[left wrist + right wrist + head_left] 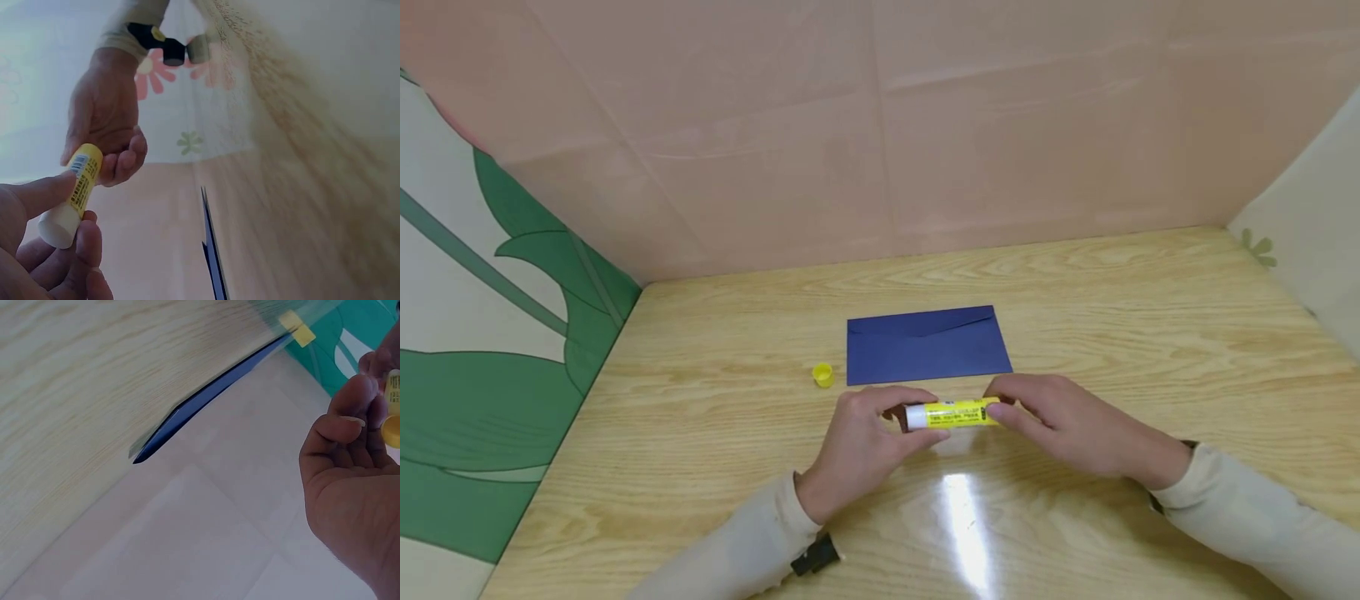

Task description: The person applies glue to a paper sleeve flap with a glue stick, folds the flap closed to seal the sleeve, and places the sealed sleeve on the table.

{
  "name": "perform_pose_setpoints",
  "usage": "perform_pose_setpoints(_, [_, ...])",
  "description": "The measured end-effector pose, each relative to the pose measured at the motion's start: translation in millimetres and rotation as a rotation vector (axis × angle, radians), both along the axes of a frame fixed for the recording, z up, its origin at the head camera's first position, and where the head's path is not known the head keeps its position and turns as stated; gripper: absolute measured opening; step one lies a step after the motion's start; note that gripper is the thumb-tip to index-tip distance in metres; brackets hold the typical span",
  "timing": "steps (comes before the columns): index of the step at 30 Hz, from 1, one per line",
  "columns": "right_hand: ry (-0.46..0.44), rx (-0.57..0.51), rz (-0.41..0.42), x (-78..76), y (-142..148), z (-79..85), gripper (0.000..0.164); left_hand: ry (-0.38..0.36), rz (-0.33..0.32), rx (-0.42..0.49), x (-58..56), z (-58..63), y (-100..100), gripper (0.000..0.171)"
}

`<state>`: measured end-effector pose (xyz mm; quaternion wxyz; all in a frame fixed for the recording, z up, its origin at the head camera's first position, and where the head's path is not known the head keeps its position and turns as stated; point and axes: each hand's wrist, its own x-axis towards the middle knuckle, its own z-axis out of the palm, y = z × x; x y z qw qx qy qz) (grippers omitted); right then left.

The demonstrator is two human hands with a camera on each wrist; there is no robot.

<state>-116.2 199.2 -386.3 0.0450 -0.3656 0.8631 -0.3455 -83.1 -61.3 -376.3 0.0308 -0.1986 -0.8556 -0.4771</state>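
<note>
In the head view, a yellow glue stick (958,413) with a white end is held level above the table. My left hand (865,437) grips it near the white end, thumb on the near side and fingers on the far side. The thumb and fingers of my right hand (1067,423) pinch its yellow end. The left wrist view shows the white end (59,230) uncapped, facing the camera. Beyond the hands lies a dark blue envelope (928,354), its pointed flap edge facing up. A small yellow cap (823,375) stands left of the envelope.
The wood-grain table (722,358) ends at a pinkish cloth backdrop (880,133). A green leaf-patterned panel (490,400) borders it at the left, and a pale panel (1315,200) at the right. A bright reflection shines on the tabletop near the front.
</note>
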Motion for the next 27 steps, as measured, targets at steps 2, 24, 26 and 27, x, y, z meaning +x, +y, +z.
perform_pose_setpoints(2, [-0.004,0.005,-0.011,0.3,0.0,0.1,0.012,0.009,-0.001,-0.005,-0.2,0.2,-0.3,0.030])
perform_pose_setpoints(24, [0.279,-0.120,0.100,0.3,-2.5,-1.9,0.027,0.010,-0.001,-0.004,-0.2,1.5,-2.0,0.029])
perform_pose_setpoints(26, [0.318,-0.126,0.102,0.4,-2.8,-2.3,0.020,0.002,-0.002,-0.005,-0.1,1.9,-2.1,0.029])
perform_pose_setpoints(27, [0.339,-0.130,0.101,0.5,-3.2,-2.5,0.022,-0.005,-0.002,-0.006,-0.1,2.1,-2.1,0.029])
